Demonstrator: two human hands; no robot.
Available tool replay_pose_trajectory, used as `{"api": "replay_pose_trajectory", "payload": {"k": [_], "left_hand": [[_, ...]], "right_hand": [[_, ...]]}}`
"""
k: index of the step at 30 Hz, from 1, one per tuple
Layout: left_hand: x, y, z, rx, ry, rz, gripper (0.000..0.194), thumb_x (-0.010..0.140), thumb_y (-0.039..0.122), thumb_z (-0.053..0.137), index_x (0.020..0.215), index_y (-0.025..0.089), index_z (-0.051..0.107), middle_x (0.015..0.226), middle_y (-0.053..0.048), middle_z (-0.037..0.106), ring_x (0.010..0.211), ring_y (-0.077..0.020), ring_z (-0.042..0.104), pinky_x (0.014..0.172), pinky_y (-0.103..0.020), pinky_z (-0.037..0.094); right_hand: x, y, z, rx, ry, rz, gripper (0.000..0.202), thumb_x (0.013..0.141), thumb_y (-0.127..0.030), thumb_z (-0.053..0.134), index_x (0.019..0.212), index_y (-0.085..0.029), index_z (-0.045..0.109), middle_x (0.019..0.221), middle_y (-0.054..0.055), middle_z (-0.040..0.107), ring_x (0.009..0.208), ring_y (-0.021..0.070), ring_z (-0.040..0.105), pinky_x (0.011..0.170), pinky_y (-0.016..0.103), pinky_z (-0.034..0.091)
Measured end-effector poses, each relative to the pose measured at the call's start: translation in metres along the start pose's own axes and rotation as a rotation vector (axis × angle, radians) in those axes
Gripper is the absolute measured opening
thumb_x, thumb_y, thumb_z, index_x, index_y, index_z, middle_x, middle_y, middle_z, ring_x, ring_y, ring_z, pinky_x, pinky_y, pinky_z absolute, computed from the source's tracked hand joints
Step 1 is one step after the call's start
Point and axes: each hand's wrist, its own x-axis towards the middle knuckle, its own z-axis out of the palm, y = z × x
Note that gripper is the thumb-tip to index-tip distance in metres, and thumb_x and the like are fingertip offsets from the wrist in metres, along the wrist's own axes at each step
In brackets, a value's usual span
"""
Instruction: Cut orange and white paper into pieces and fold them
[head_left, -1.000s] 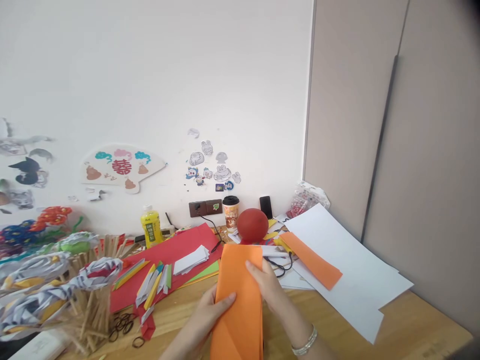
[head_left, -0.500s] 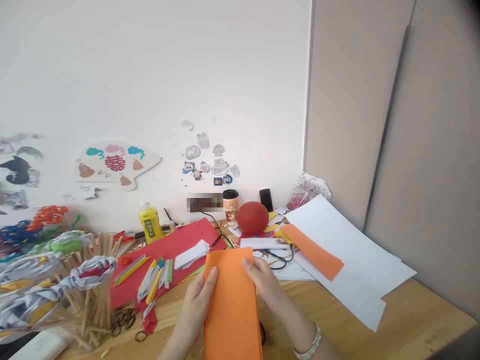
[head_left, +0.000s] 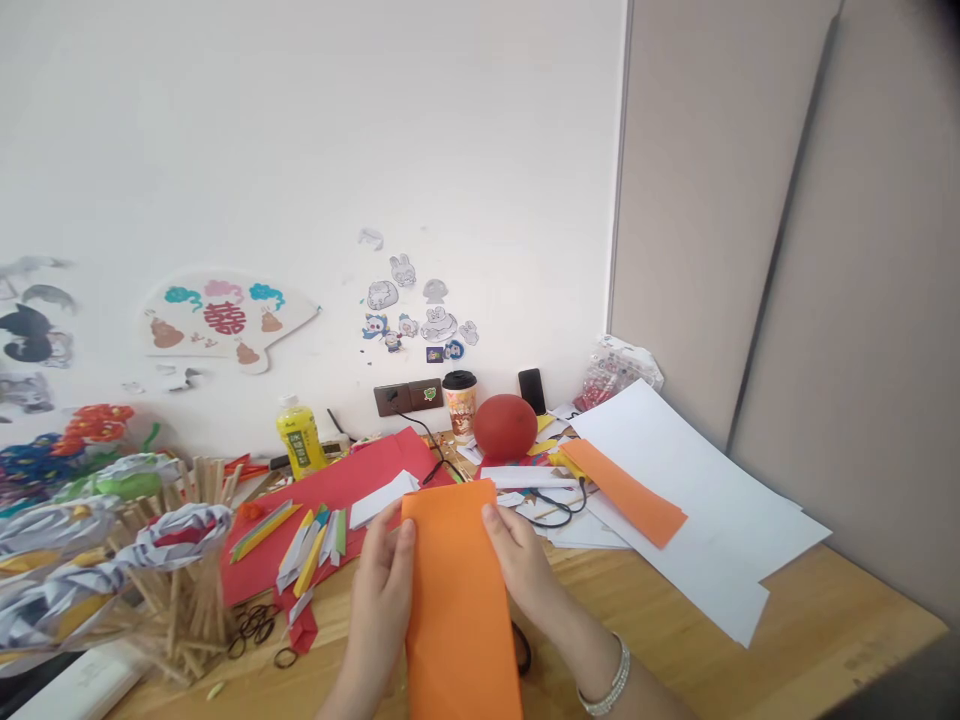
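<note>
A long stack of orange paper (head_left: 459,610) stands between my hands, its lower end running out of the bottom of the view. On its left edge my left hand (head_left: 384,575) is closed, thumb in front and fingers behind. My right hand (head_left: 529,570) pinches the upper right edge, with its thumb on the front face. Behind the paper, part of a dark round object (head_left: 522,650) peeks out by the right edge. Another orange paper strip (head_left: 626,495) lies to the right, on large white sheets (head_left: 682,490).
Left of my arms are red paper (head_left: 360,470), folded paper strips (head_left: 309,560), black rubber bands (head_left: 255,625) and a bundle of wooden sticks (head_left: 187,610). Toward the wall stand a yellow bottle (head_left: 301,440), a lidded cup (head_left: 460,405), a red balloon (head_left: 506,427) and a phone (head_left: 532,391).
The orange paper has shifted slightly left and up. My left hand has moved left along with it, and its fingers are more curled behind the edge. The right hand keeps its pinch.
</note>
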Motion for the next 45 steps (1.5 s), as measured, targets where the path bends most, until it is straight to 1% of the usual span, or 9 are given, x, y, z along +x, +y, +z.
{"api": "replay_pose_trajectory", "payload": {"k": [6,15,20,23,27,33,39,43,45], "left_hand": [[-0.001,0.001,0.001,-0.035,-0.031,-0.012,0.041,0.074,0.056,0.056,0.096,0.021,0.054,0.09,-0.003,0.065,0.08,-0.0219,0.061,0.06,-0.026,0.048],[0.0,0.0,-0.002,-0.222,-0.099,-0.095,0.028,0.075,0.048,0.06,0.079,0.023,0.049,0.074,0.004,0.059,0.066,-0.0139,0.057,0.052,-0.019,0.041],[-0.002,0.002,0.001,-0.139,-0.121,-0.072,0.034,0.071,0.053,0.061,0.073,0.022,0.049,0.066,0.004,0.057,0.062,-0.0144,0.054,0.053,-0.021,0.042],[-0.003,0.007,0.001,-0.108,-0.137,-0.081,0.035,0.069,0.054,0.062,0.068,0.022,0.048,0.065,0.004,0.055,0.062,-0.0155,0.053,0.056,-0.022,0.044],[-0.001,0.012,-0.003,-0.022,-0.097,-0.044,0.036,0.069,0.057,0.059,0.065,0.022,0.05,0.065,0.003,0.053,0.064,-0.0166,0.051,0.059,-0.023,0.043],[0.003,0.019,-0.007,0.167,-0.011,0.061,0.041,0.069,0.058,0.054,0.054,0.021,0.042,0.055,0.004,0.039,0.055,-0.0137,0.037,0.048,-0.021,0.032],[0.007,0.021,-0.007,0.198,-0.086,0.09,0.04,0.07,0.056,0.055,0.055,0.02,0.045,0.056,0.004,0.041,0.055,-0.0131,0.038,0.049,-0.021,0.032],[0.004,0.012,-0.002,0.061,-0.293,-0.049,0.034,0.072,0.054,0.057,0.068,0.02,0.054,0.064,0.002,0.056,0.061,-0.0155,0.051,0.055,-0.022,0.041],[0.002,0.008,0.0,0.022,-0.316,-0.087,0.034,0.072,0.052,0.059,0.071,0.019,0.057,0.067,0.0,0.06,0.064,-0.0169,0.055,0.057,-0.023,0.044]], "right_hand": [[-0.001,-0.006,0.002,0.086,0.007,0.054,0.045,0.08,-0.06,0.045,0.084,-0.018,0.061,0.076,0.003,0.064,0.073,0.02,0.059,0.068,0.029,0.046],[-0.004,-0.013,0.0,0.263,-0.064,0.05,0.026,0.083,-0.043,0.052,0.095,-0.022,0.061,0.09,0.001,0.066,0.084,0.0199,0.061,0.077,0.03,0.046],[-0.001,-0.009,-0.003,0.293,0.006,0.129,0.028,0.079,-0.048,0.055,0.089,-0.021,0.059,0.087,0.002,0.066,0.081,0.0207,0.061,0.073,0.03,0.046],[-0.001,-0.006,-0.005,0.234,-0.023,0.103,0.031,0.081,-0.051,0.052,0.082,-0.02,0.057,0.08,0.002,0.064,0.074,0.0195,0.059,0.067,0.029,0.045],[-0.004,-0.008,-0.003,0.155,-0.041,0.067,0.032,0.082,-0.051,0.051,0.079,-0.02,0.057,0.072,-0.001,0.059,0.068,0.0162,0.055,0.062,0.026,0.043],[-0.006,-0.011,0.001,0.108,-0.044,0.059,0.036,0.081,-0.055,0.05,0.08,-0.019,0.058,0.076,0.0,0.059,0.072,0.0169,0.054,0.065,0.026,0.043],[-0.001,-0.006,-0.003,-0.005,0.029,0.019,0.037,0.083,-0.055,0.046,0.08,-0.019,0.055,0.073,0.0,0.055,0.069,0.016,0.05,0.063,0.025,0.041],[0.003,-0.002,-0.011,-0.072,0.151,-0.008,0.037,0.084,-0.055,0.043,0.072,-0.02,0.048,0.067,-0.002,0.048,0.064,0.0145,0.046,0.06,0.024,0.038],[0.005,-0.001,-0.014,-0.102,0.154,-0.031,0.037,0.085,-0.055,0.042,0.073,-0.02,0.049,0.068,-0.002,0.049,0.064,0.0146,0.046,0.06,0.024,0.038]]}}
